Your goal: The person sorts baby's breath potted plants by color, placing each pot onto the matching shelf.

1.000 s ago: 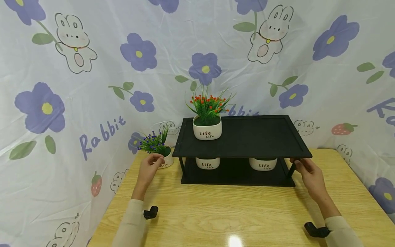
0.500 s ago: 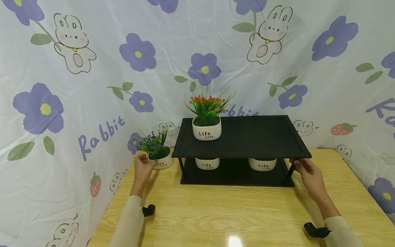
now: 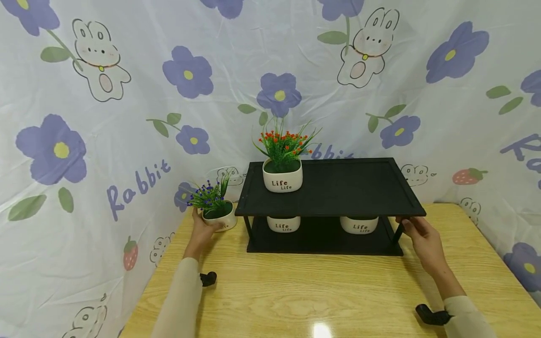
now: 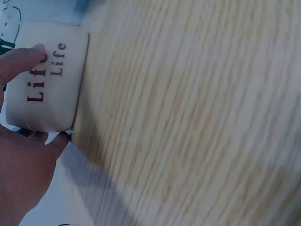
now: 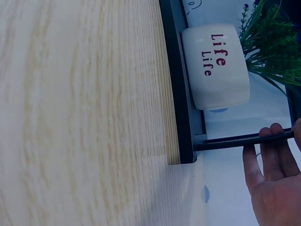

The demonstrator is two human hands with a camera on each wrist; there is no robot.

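My left hand grips a white potted plant with small blue-purple flowers, standing on the table left of a black two-tier shelf. In the left wrist view, the thumb lies across the front of the white pot, over its "Life" lettering, and the fingers pass along its side. My right hand holds the shelf's front right post just under the top board. Fingers curl around that post in the right wrist view. A potted plant with orange-red flowers sits on the top tier's left end.
Two more white pots, left and right, stand on the lower tier, their plants hidden by the top board from above. The wooden table extends toward me. A rabbit-and-flower cloth hangs behind.
My left hand has gone from the pot's front rim to its left side and closed around it. The right hand and the shelf have stayed in place.
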